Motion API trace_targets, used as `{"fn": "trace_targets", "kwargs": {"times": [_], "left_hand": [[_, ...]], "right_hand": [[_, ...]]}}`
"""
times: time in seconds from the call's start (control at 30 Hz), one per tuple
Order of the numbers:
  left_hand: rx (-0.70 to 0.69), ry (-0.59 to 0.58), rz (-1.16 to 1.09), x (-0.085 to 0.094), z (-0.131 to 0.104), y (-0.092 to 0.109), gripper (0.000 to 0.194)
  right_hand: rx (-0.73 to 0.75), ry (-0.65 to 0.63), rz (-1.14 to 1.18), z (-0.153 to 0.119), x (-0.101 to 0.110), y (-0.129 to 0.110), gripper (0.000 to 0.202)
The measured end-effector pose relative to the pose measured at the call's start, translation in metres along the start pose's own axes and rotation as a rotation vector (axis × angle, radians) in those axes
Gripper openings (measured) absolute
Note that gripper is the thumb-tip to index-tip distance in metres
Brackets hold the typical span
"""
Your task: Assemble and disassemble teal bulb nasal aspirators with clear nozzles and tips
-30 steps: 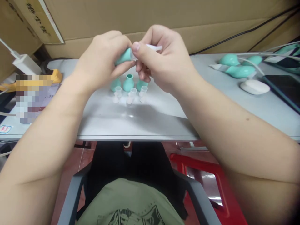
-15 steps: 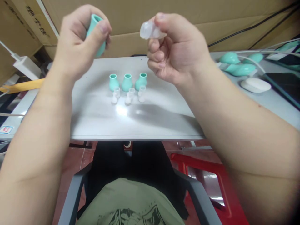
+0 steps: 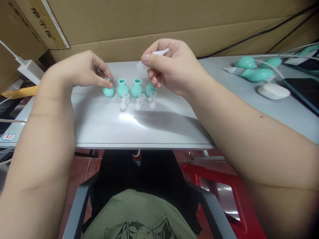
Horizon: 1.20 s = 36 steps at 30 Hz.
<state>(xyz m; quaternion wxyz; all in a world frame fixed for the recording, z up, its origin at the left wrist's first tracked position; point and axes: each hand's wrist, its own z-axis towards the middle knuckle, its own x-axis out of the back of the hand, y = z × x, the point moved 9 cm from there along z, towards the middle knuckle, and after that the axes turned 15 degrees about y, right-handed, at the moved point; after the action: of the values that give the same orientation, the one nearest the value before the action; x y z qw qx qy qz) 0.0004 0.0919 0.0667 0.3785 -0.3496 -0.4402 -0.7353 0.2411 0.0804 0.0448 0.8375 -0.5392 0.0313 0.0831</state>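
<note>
Left hand now has a mint bulb down at the left end of the row; half a second ago it held that bulb up in the air. Bulb looks upright, base on the worktop, fingers and thumb closed round its neck. Cannot tell if the grip is already loosening.

What it means: the row now counts four bulbs, and this one is apart from the clear part in the other hand. One second ago both hands were together at that bulb and part; now the hands are well apart.

Right hand pinches a clear plastic piece, blurred, with a white tip sticking out past the thumb. Cannot tell if the two are one part. This hand sits lower than in the last frame, above the rightmost bulb, partly hiding it.

Unchanged: second bulb and third bulb stand upright, mouths up. Small clear cups and whitish cone pieces lie in three pairs just in front. Far right: more mint bulbs near a white oval object.
</note>
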Motion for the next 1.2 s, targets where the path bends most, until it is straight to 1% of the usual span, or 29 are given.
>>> {"fn": "trace_targets", "kwargs": {"times": [0.07,0.2,0.27,0.3,0.33,0.4,0.47,0.53,0.57,0.6,0.63,0.67,0.7,0.73,0.8,0.87,0.93,0.97,1.0,1.03,1.07,1.1,1.13,1.2], "left_hand": [[-0.016,-0.005,-0.016,0.0,-0.001,0.001,0.045],[-0.052,-0.023,0.01,-0.004,-0.002,0.006,0.036],[-0.063,-0.031,0.065,-0.01,0.001,0.007,0.032],[-0.069,-0.027,0.083,-0.012,0.003,0.007,0.037],[-0.074,-0.017,0.085,-0.014,0.006,0.008,0.045],[-0.088,-0.021,0.065,-0.018,0.008,0.009,0.068],[-0.093,-0.033,0.046,-0.018,0.007,0.012,0.088],[-0.109,0.018,0.002,-0.009,0.001,0.018,0.101],[-0.143,0.085,-0.061,0.0,-0.002,0.025,0.101],[-0.191,0.158,-0.165,0.009,-0.007,0.034,0.097],[-0.244,0.204,-0.304,0.017,-0.013,0.044,0.084],[-0.262,0.233,-0.408,0.021,-0.017,0.05,0.071],[-0.324,0.248,-0.47,0.024,-0.023,0.059,0.062],[-0.345,0.243,-0.493,0.023,-0.026,0.065,0.057],[-0.36,0.183,-0.494,0.016,-0.029,0.073,0.043],[-0.386,0.182,-0.526,0.019,-0.031,0.078,0.037],[-0.401,0.197,-0.495,0.025,-0.031,0.079,0.032],[-0.409,0.205,-0.46,0.028,-0.032,0.078,0.033],[-0.403,0.205,-0.432,0.03,-0.033,0.075,0.034],[-0.38,0.191,-0.432,0.03,-0.033,0.07,0.036],[-0.357,0.17,-0.446,0.029,-0.033,0.066,0.039],[-0.318,0.137,-0.479,0.025,-0.034,0.061,0.04],[-0.292,0.109,-0.519,0.022,-0.035,0.057,0.037],[-0.254,0.062,-0.631,0.015,-0.036,0.053,0.025]], "right_hand": [[0.016,-0.029,-0.015,-0.004,-0.004,-0.002,0.051],[0.043,-0.076,-0.05,-0.011,-0.005,-0.008,0.049],[0.006,-0.122,-0.103,-0.012,-0.008,-0.007,0.05],[-0.039,-0.153,-0.117,-0.013,-0.011,-0.006,0.052],[-0.097,-0.182,-0.118,-0.015,-0.015,-0.003,0.056],[-0.209,-0.235,-0.087,-0.019,-0.027,0.001,0.063],[-0.254,-0.247,-0.042,-0.023,-0.038,-0.001,0.066],[-0.26,-0.244,-0.013,-0.026,-0.047,-0.004,0.065],[-0.256,-0.244,-0.004,-0.027,-0.049,-0.006,0.065],[-0.25,-0.244,0.003,-0.027,-0.05,-0.007,0.064],[-0.242,-0.245,0.007,-0.027,-0.051,-0.008,0.063],[-0.233,-0.247,0.009,-0.026,-0.051,-0.008,0.062],[-0.221,-0.251,0.009,-0.024,-0.051,-0.008,0.061],[-0.203,-0.255,0.005,-0.022,-0.051,-0.007,0.06],[-0.131,-0.251,-0.008,-0.013,-0.053,-0.005,0.056],[0.017,-0.205,-0.011,-0.002,-0.053,-0.008,0.051],[0.236,-0.101,0.019,0.008,-0.048,-0.021,0.046],[0.313,-0.062,0.038,0.01,-0.045,-0.027,0.044],[0.291,-0.067,0.01,0.012,-0.046,-0.025,0.044],[0.179,-0.163,-0.016,0.011,-0.054,-0.018,0.044],[0.076,-0.233,-0.026,0.008,-0.059,-0.013,0.045],[-0.008,-0.277,-0.028,0.004,-0.062,-0.012,0.047],[-0.059,-0.297,-0.02,-0.001,-0.064,-0.015,0.049],[-0.107,-0.305,0.003,-0.01,-0.066,-0.024,0.052]]}}
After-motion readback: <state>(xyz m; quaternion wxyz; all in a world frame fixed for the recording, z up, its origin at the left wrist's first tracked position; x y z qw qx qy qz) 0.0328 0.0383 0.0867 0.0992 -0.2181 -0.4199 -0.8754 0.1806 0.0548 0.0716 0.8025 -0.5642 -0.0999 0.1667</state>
